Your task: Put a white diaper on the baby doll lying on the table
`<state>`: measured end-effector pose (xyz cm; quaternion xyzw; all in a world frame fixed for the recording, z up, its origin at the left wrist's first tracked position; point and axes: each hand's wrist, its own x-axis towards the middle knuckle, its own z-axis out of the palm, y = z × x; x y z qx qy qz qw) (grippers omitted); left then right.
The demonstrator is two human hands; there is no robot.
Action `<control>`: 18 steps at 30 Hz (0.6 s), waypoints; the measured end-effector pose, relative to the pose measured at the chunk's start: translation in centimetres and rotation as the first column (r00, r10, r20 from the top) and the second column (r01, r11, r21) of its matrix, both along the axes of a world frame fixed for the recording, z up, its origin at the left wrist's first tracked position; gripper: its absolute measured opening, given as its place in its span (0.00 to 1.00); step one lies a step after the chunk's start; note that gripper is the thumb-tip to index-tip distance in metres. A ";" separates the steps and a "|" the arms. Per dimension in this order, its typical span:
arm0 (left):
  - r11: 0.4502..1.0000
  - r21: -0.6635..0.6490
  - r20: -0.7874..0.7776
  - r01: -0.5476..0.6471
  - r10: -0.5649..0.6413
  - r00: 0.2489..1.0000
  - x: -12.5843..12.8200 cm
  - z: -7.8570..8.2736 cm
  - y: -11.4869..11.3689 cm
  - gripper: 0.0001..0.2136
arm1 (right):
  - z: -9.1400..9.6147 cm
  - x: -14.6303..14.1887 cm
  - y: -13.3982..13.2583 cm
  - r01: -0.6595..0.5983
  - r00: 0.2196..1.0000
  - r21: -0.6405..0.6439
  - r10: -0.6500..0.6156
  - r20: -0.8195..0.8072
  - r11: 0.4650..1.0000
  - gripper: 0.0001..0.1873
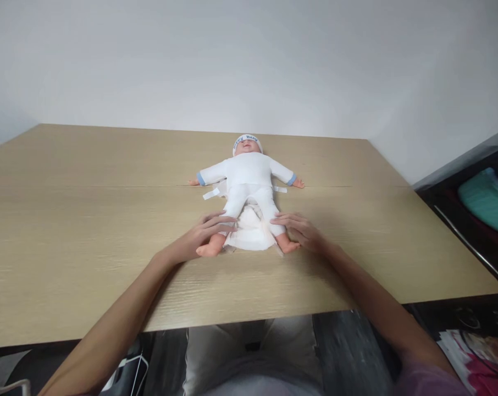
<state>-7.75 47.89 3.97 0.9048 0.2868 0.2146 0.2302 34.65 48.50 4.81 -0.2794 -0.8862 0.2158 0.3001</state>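
A baby doll (249, 169) in a white suit with blue cuffs and a lettered white cap lies on its back, arms spread and head away from me. Under its hips and between its legs is an unfolded white diaper (250, 235), with its tabs sticking out at both sides of the waist. My left hand (208, 230) rests on the doll's lower leg at the left, fingers stretched out. At the right, my right hand (300, 228) touches the other lower leg, its fingers also extended. Neither hand wraps around a leg.
The doll lies on a wooden table (88, 231) with a seam across it. A pale wall (191, 66) stands behind. To the right is a dark shelf holding a teal cloth item (488, 201). Below the front edge are a white cable (139, 366) and papers (459, 352).
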 end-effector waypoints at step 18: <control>0.974 0.109 -0.049 -0.199 0.205 0.977 4.1 3.2 -2.8 0.26 | -0.2 -5.3 -5.7 0.297 0.887 0.293 -0.376 0.269 0.909 0.27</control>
